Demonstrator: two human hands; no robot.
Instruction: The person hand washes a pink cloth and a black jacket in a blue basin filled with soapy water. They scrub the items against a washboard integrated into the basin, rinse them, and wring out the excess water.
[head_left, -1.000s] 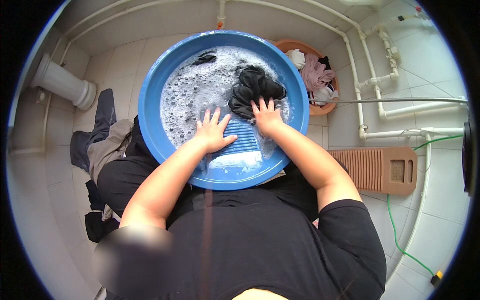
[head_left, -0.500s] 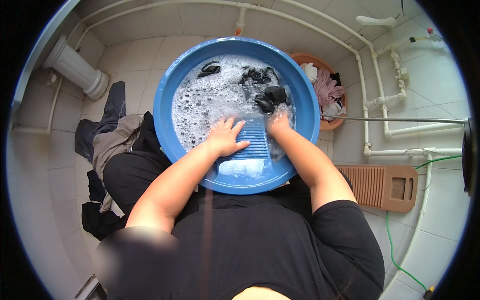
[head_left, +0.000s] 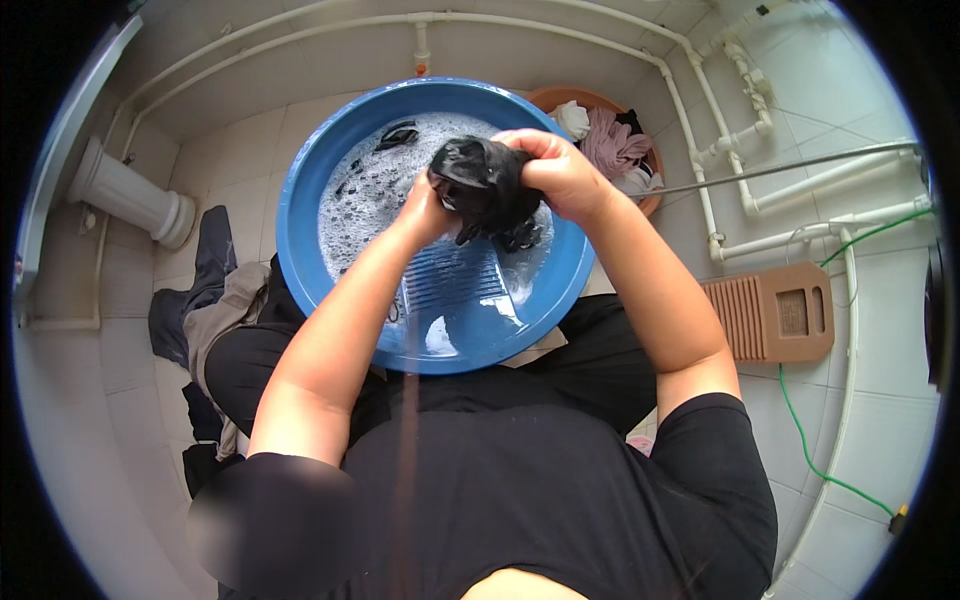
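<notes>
A wet, bunched-up black garment is held up above a round blue washtub. My left hand grips its left side, fingers mostly hidden behind the cloth. On the right, my right hand has its fingers closed round the upper edge. Foamy water fills the tub, and a dark piece of cloth pokes out of the suds at the far left. The ridged blue washboard built into the tub's near side lies below my hands.
An orange basin with pink, white and black clothes stands behind the tub at right. Dark and beige clothes lie on the tiles at left, near a white pedestal. A brown washboard, green hose and white pipes are at right.
Both hands have come up from the washboard and the water. The black garment, formerly in the suds by my right hand, is now lifted between them. My view has shifted slightly.
</notes>
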